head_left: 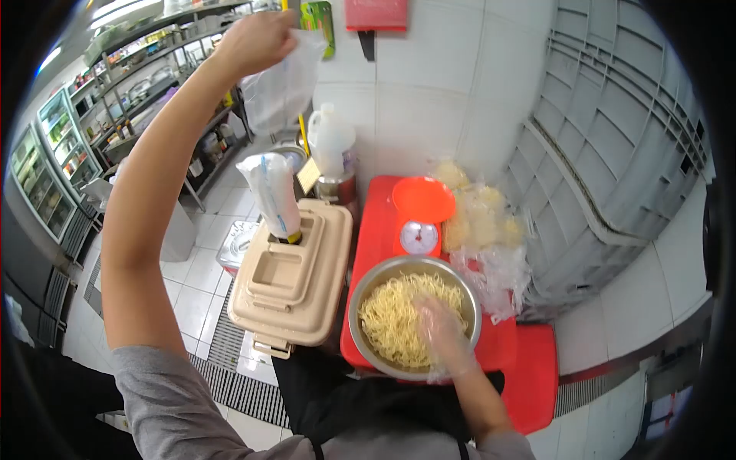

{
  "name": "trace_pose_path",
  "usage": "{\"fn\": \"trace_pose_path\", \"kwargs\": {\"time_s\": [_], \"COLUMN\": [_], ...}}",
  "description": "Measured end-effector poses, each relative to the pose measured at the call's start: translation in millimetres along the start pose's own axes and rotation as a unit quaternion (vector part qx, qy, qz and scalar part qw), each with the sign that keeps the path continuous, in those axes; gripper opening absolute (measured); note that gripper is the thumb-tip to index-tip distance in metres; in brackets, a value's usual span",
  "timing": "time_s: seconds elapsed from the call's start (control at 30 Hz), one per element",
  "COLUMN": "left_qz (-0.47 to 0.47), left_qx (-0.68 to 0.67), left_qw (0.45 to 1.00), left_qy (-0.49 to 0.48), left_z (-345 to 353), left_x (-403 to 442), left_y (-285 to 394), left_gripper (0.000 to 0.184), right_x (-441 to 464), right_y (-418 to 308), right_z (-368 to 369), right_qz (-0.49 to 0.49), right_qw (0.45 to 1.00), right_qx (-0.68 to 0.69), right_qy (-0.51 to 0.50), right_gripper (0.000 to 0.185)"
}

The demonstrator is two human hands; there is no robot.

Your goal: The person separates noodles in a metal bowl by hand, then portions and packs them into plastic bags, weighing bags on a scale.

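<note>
Noodles: pale yellow, thin, crinkled strands (391,314), loosely heaped inside the bowl, below its rim.
Bowl: round, smooth, shiny metal (359,340); sat on the worktop, near rim close to the front edge.
Right hand: in a clear, wrinkled plastic glove (443,330), fingers down in the noodles at the bowl's right side; blurred, so could not tell whether they gripped any.
Left hand: raised high (259,42), fingers closed on the top of a thin, see-through bag (280,96) that hung limp.
Worktop: red, smooth (377,211), rounded corners.
Scale: white round dial (419,238), orange-red shallow dish (424,200) above; just beyond the bowl.
Bagged bundles: yellowish lumps in crinkly clear film (483,218), right of the scale; loose plastic (498,280) near the bowl's far right rim.
Box: beige, hard, ridged lid (326,253), left of the worktop; plastic-wrapped upright item (272,192) on top.
Room: open air above the noodles; narrow gap between bowl and box.
</note>
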State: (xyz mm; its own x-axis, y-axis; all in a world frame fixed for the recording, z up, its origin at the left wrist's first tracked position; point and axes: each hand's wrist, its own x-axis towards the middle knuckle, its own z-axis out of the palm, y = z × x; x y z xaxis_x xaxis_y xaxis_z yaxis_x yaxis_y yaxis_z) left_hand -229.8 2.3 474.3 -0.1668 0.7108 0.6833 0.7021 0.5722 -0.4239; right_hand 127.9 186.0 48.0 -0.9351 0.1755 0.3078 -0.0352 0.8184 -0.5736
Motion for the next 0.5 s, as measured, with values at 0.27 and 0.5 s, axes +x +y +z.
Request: {"fn": "trace_pose_path", "kwargs": {"time_s": [0.27,0.5], "left_qz": [0.002,-0.354], "left_qx": [-0.525,-0.659], "left_qw": [0.846,0.664], "left_qy": [0.09,0.001], "left_z": [-23.4,80.6], "left_x": [-89.7,-215.8], "left_y": [160.4,157.9], "left_gripper": [0.012,0.018], "right_x": [68.1,57.9], "right_y": [-62.2,-57.3], "right_z": [-101.9,-114.3], "right_qz": [-0.034,0.129], "right_qw": [0.984,0.973], "right_qx": [0.034,0.157], "right_qy": [0.171,0.111], "right_gripper": [0.036,0.031]}}
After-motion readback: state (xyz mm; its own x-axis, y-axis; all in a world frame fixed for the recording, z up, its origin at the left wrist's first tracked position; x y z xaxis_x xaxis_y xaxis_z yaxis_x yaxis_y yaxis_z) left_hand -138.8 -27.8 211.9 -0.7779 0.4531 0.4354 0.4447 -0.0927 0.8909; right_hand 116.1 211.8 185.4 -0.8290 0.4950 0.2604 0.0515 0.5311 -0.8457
